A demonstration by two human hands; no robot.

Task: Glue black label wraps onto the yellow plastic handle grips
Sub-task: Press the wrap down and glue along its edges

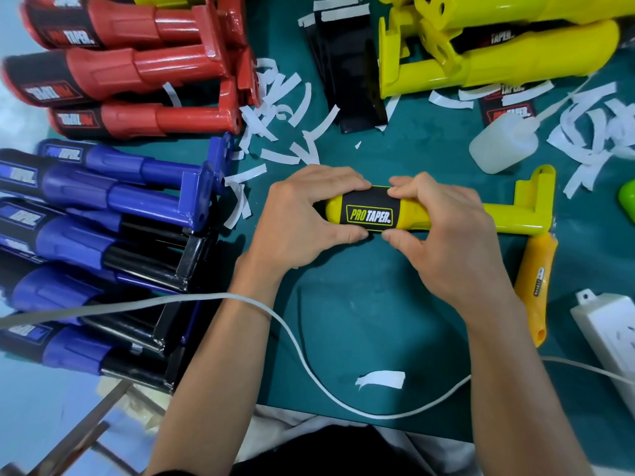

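Observation:
A yellow plastic handle grip (508,216) lies sideways on the green mat (360,304) in the middle of the view. A black label wrap (369,211) printed PRO TAPER is around its rounded left end. My left hand (305,218) grips that end, fingers over the top and thumb under the label. My right hand (443,231) grips the handle just right of the logo, fingertips on the label's top edge, thumb at its lower edge. More yellow grips (498,60) are piled at the top right. A stack of black labels (347,73) lies at the top centre.
Red grips (130,63) and blue grips (86,218) with labels fill the left side. A squeeze glue bottle (505,142), white backing strips (275,115), an orange utility knife (536,283), a white power strip (611,334) and a white cable (309,365) lie around.

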